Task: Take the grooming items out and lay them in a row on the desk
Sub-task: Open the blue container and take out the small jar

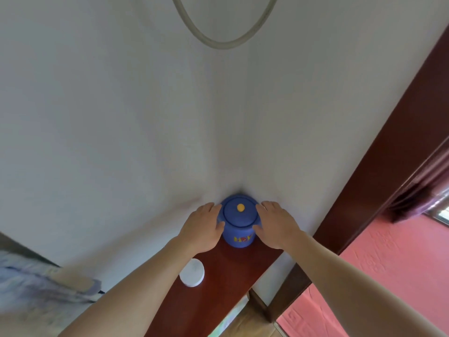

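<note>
Blue round jar (239,237) clasped btwn curled left hand (202,227) & right hand (277,224); tilting could shed its yellow-knobbed lid (233,217).

we see a narrow desk (230,276) of dark reddish-brown wood. at its far end stands a blue jar (239,233), upright, with its lid (232,218) on and a yellow knob (240,207) on top. nearer to us than the jar and a little to its left lies a flat white disc (192,272), apart from the jar.
</note>
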